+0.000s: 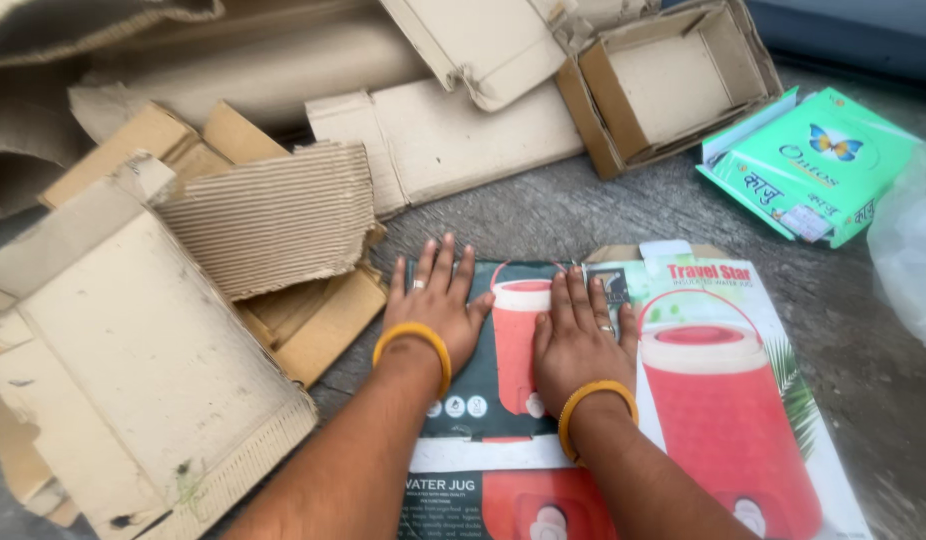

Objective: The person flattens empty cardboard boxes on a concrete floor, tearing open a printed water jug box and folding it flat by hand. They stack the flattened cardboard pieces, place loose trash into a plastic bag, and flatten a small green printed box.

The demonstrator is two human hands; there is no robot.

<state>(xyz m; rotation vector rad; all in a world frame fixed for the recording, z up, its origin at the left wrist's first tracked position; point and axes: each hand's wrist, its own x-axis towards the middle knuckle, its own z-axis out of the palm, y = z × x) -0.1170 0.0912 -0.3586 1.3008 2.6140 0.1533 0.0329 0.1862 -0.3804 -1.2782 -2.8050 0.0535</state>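
While both your hands lie flat, fingers spread and gripping nothing, the flattened carton (pixel 623 400) sits under them on the grey ground (pixel 863 340). Your left hand (pixel 435 310) presses its dark panel and your right hand (pixel 575 340) rests just beside it, near the fold between the panels. Judging by its look, the carton is light, thin and fairly stiff, with a glossy print that may slip under the palms; its edges or the crease seem the best places to take hold. It shows red jugs with white lids, on green-white at the right and on dark at the left. A green flat box (pixel 813 165) with a butterfly lies well apart at upper right, beside an open brown tray (pixel 673 85). Plain brown cardboard scraps (pixel 233 230) pile up at your left, one torn with its ribs showing
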